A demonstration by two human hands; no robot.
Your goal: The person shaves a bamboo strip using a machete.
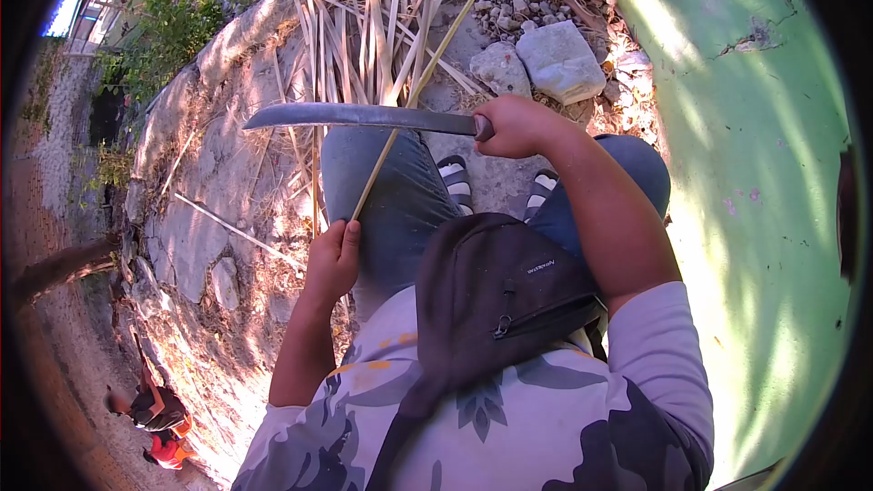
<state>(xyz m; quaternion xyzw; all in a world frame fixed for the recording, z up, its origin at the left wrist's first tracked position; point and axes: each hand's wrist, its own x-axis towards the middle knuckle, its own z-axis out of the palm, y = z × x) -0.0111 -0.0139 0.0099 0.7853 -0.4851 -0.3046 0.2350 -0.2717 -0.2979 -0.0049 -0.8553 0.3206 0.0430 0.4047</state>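
Observation:
My right hand [516,127] is wrapped round the handle of a machete [364,116], whose long blade points left across my knee. A long thin yellowish strip [375,173] is pinched in my left hand [334,259]. From there the strip slants up and right, crosses the blade and runs on past the top edge. Beyond my knees, many pale flat strips [364,36] lie in a loose heap on the ground.
A square stone block [559,62] and a rougher stone [500,70] stand beyond my feet. A green wall [746,173] rises on the right. A black bag [500,300] hangs over my front. Another person [159,407] is at the lower left, far off.

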